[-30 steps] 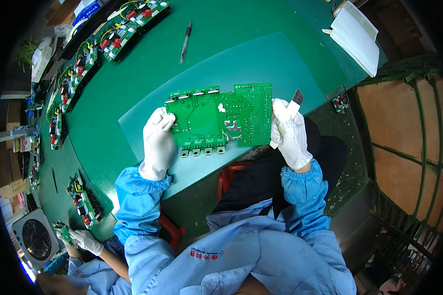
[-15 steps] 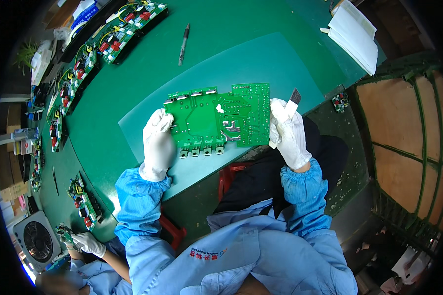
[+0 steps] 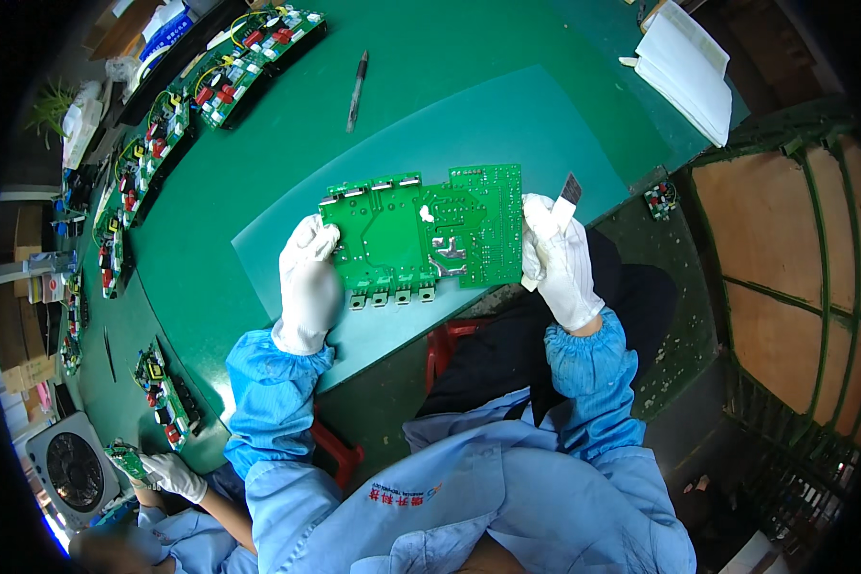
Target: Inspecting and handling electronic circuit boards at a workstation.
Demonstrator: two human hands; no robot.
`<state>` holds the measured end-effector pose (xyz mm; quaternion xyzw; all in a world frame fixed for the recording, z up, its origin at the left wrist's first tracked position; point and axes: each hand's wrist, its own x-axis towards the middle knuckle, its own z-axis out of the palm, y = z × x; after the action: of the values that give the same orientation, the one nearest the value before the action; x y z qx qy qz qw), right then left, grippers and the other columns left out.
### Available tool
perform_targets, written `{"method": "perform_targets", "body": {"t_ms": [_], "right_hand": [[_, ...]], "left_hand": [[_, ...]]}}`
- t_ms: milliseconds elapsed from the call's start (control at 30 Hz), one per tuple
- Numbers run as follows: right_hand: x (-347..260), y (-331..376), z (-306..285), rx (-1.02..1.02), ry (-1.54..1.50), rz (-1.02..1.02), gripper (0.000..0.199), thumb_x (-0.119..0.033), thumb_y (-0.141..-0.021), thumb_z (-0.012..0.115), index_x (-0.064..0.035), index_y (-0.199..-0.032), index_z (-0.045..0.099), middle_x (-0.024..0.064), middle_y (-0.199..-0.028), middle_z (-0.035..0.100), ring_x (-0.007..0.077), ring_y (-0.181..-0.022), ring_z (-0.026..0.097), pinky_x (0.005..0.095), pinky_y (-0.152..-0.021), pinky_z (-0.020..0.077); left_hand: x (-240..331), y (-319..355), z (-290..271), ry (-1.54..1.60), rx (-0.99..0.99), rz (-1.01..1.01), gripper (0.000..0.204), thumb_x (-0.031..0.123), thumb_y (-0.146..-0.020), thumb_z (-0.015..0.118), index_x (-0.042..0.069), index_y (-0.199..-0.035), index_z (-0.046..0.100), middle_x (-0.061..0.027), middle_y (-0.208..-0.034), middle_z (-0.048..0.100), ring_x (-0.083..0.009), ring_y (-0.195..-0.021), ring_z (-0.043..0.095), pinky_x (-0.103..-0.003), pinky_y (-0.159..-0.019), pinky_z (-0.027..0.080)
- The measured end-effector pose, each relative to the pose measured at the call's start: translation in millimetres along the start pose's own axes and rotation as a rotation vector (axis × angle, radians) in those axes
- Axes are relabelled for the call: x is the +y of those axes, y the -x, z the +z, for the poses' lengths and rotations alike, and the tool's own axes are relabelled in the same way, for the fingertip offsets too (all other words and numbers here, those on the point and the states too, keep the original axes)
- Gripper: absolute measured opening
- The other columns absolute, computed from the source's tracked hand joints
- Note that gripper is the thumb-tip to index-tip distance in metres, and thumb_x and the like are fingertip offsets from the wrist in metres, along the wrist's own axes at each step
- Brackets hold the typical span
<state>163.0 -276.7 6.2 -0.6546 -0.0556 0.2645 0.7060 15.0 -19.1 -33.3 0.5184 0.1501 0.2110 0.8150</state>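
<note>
A green circuit board (image 3: pixel 392 234) is held up over the table between my two white-gloved hands, its solder side facing me. Silvery solder patches and a white blob mark that face, and several metal-tabbed components stick out along the near edge. My left hand (image 3: pixel 306 282) pinches the board's left edge; its lower part is blurred. At the right edge my right hand (image 3: pixel 562 273) grips the board with the fingers partly behind it. A short flat strip (image 3: pixel 569 196), white with a dark end, juts up from that same hand.
Beneath the board lies a translucent sheet (image 3: pixel 536 115) on the green table (image 3: pixel 430 38). Beyond are a pen (image 3: pixel 357 91) and an open notebook (image 3: pixel 684 72). Several component-filled boards (image 3: pixel 230 86) line the left, near a fan (image 3: pixel 75 474). A co-worker's gloved hand (image 3: pixel 174 475) holds another board.
My hands and the board stay almost still, with only a slight shift. At the lower left, the co-worker's board has turned to show more of its green face.
</note>
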Motion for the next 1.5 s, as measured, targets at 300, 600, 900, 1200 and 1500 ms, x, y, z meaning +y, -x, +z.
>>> {"method": "perform_targets", "body": {"t_ms": [300, 600, 900, 1200, 1500], "right_hand": [[0, 1, 1, -0.007, -0.032, 0.009, 0.027, -0.03, -0.097, 0.059, -0.0041, -0.093, 0.062, -0.004, -0.059, 0.045, 0.0043, -0.047, 0.039, 0.0237, -0.044, 0.0283], [-4, 25, 1, -0.14, 0.515, -0.241, 0.03, -0.024, -0.096, 0.059, 0.0022, -0.11, 0.061, 0.006, -0.065, 0.059, 0.0079, -0.045, 0.054, 0.0267, -0.045, 0.0438], [-22, 25, -16, 0.066, 0.684, -0.47, 0.042, -0.021, -0.091, 0.066, -0.0068, -0.13, 0.057, 0.0144, -0.102, 0.07, 0.0236, -0.094, 0.069, 0.032, -0.079, 0.0532], [-31, 22, -17, -0.092, 0.871, -0.628, 0.041, -0.016, -0.09, 0.063, -0.0158, -0.131, 0.059, 0.0138, -0.106, 0.069, 0.0307, -0.092, 0.068, 0.0335, -0.077, 0.0545], [-33, 26, -19, -0.116, 0.892, -0.611, 0.046, -0.014, -0.088, 0.064, -0.0168, -0.133, 0.057, 0.0131, -0.104, 0.069, 0.0318, -0.088, 0.067, 0.0345, -0.074, 0.0544]], "left_hand": [[-2, -2, 1, -0.047, -0.012, 0.037, 0.027, 0.011, -0.088, 0.059, -0.002, -0.112, 0.06, -0.0057, -0.113, 0.06, -0.0151, -0.106, 0.055, -0.028, -0.098, 0.038], [18, 1, 19, -0.462, 0.123, -0.028, 0.028, 0.024, -0.098, 0.051, 0.001, -0.11, 0.061, -0.0012, -0.103, 0.061, -0.009, -0.092, 0.052, -0.025, -0.085, 0.041], [15, 2, 12, -0.471, 0.121, 0.018, 0.027, 0.022, -0.097, 0.054, 0.0, -0.111, 0.061, -0.0005, -0.102, 0.059, -0.0083, -0.091, 0.051, -0.024, -0.084, 0.041], [22, 6, 26, -0.434, 0.147, 0.074, 0.028, 0.023, -0.095, 0.055, -0.001, -0.108, 0.062, 0.0008, -0.095, 0.059, -0.0076, -0.085, 0.048, -0.023, -0.078, 0.039], [23, 7, 24, -0.478, 0.155, 0.066, 0.029, 0.024, -0.095, 0.056, -0.001, -0.107, 0.062, 0.0005, -0.094, 0.059, -0.0079, -0.084, 0.048, -0.023, -0.077, 0.04]]}}
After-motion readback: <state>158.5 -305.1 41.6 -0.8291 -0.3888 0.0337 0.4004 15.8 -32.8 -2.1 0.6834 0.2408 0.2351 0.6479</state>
